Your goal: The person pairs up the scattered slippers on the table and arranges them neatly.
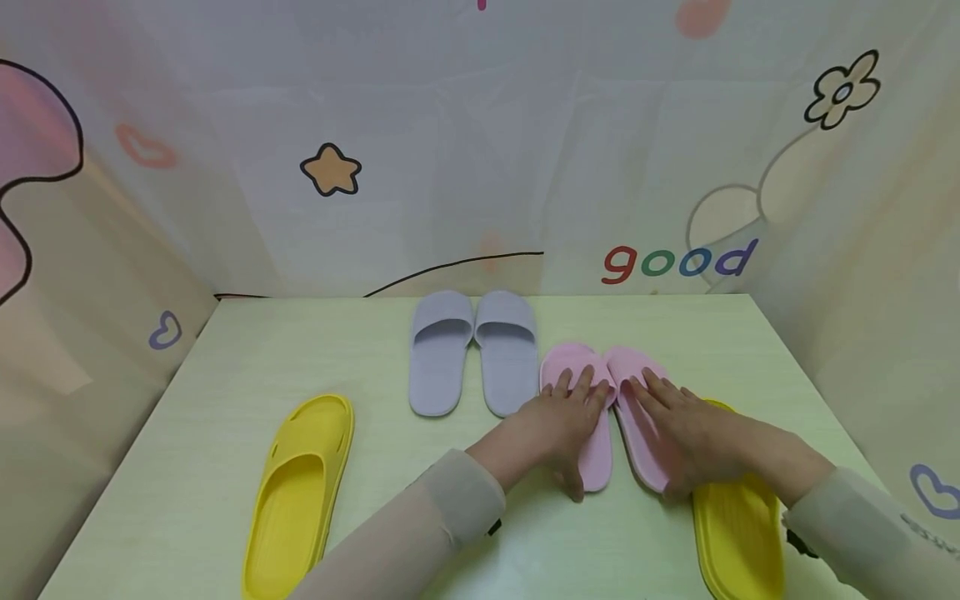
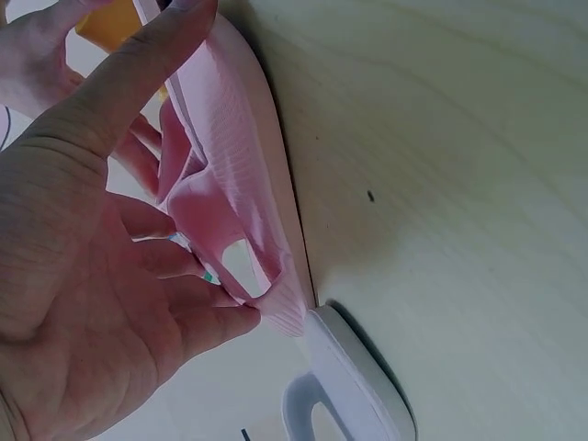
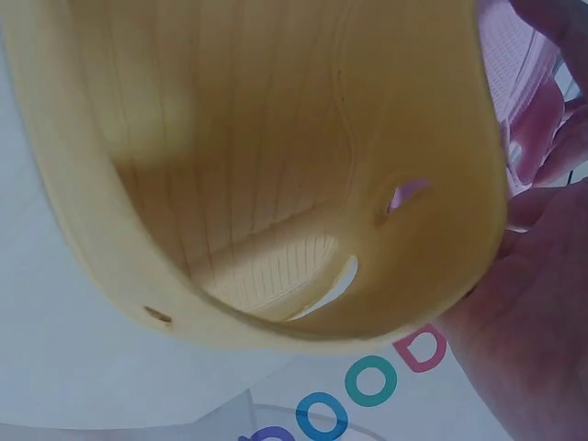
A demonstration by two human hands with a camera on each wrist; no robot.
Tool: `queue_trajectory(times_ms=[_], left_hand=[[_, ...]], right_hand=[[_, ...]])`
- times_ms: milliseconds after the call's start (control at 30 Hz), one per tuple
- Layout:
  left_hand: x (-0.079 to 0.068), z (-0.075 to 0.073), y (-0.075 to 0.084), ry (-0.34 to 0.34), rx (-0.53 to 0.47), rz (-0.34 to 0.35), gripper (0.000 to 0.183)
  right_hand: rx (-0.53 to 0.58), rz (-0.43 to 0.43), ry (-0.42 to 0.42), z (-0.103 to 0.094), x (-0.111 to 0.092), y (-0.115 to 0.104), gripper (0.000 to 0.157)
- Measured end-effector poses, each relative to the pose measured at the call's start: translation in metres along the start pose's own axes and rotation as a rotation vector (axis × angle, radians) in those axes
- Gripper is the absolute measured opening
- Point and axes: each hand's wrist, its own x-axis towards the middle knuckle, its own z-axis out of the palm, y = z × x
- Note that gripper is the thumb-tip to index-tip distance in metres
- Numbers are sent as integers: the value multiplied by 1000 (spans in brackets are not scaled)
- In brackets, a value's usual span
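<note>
Two pink slippers lie side by side on the table, toes away from me. My left hand (image 1: 558, 425) rests on the left pink slipper (image 1: 597, 467), fingers spread over its strap and thumb near the heel. In the left wrist view, the fingertips are at the strap edge and the thumb lies along the side of the pink slipper (image 2: 243, 138). On the right pink slipper (image 1: 643, 450) lies my right hand (image 1: 697, 433), its fingers extended over the strap. The right wrist partly covers a yellow slipper (image 1: 738, 537), which fills much of the right wrist view.
Behind and left of the pink pair stand two pale lavender slippers (image 1: 437, 371), close together. Another yellow slipper (image 1: 288, 508) lies at the left front of the pale wooden table (image 1: 180, 483). A printed cloth (image 1: 450, 150) hangs along the back and sides.
</note>
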Motion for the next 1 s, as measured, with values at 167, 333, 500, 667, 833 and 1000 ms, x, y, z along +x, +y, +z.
queue_trajectory(times_ms=[167, 333, 500, 667, 833, 1000], left_hand=[[3, -1, -2, 2, 5, 1, 149], [6, -3, -4, 8, -16, 0, 149], [8, -5, -6, 14, -31, -2, 147], [11, -6, -8, 10, -45, -5, 147], [15, -8, -9, 4, -43, -10, 148], [20, -8, -11, 5, -41, -14, 148]], right_hand=[[7, 12, -8, -2, 2, 2, 144], [-6, 6, -2, -4, 4, 6, 143], [-21, 11, -6, -7, 8, 8, 143], [-30, 13, -9, -10, 12, 10, 144], [-38, 18, -13, -11, 15, 12, 144], [-31, 31, -16, -12, 18, 14, 144]])
